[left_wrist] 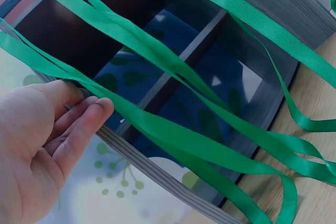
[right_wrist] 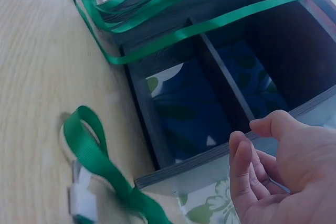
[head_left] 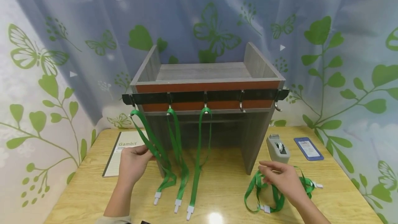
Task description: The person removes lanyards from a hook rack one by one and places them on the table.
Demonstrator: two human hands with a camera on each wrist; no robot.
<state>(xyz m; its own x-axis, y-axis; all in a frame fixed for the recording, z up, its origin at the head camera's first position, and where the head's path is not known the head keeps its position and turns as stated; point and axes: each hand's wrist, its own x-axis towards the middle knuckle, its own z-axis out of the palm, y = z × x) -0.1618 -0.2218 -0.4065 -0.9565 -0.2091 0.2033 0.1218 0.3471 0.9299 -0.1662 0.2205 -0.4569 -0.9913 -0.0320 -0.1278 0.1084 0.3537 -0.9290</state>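
Observation:
Three green lanyards with white clips hang from hooks on the black hook rail (head_left: 186, 97). The leftmost lanyard (left_wrist: 173, 135) runs right by the fingertips of my left hand (head_left: 134, 163). Those fingers are loosely bent and do not visibly grip it; whether they touch the strap I cannot tell. The middle lanyard (head_left: 176, 141) and the right-hand one (head_left: 199, 155) hang straight beside it. Over a heap of loose green lanyards (head_left: 276, 201) on the table hovers my right hand (right_wrist: 286, 166), fingers relaxed, nothing between thumb and fingertips. It partly covers the heap in the head view.
The rail is fixed across a grey wooden shelf unit (head_left: 261, 137), its two right hooks bare. Behind my left hand lies a notebook (head_left: 124, 148). A tape dispenser (head_left: 277, 149) and a blue card holder (head_left: 309, 149) sit at the right. Patterned curtain encloses the table.

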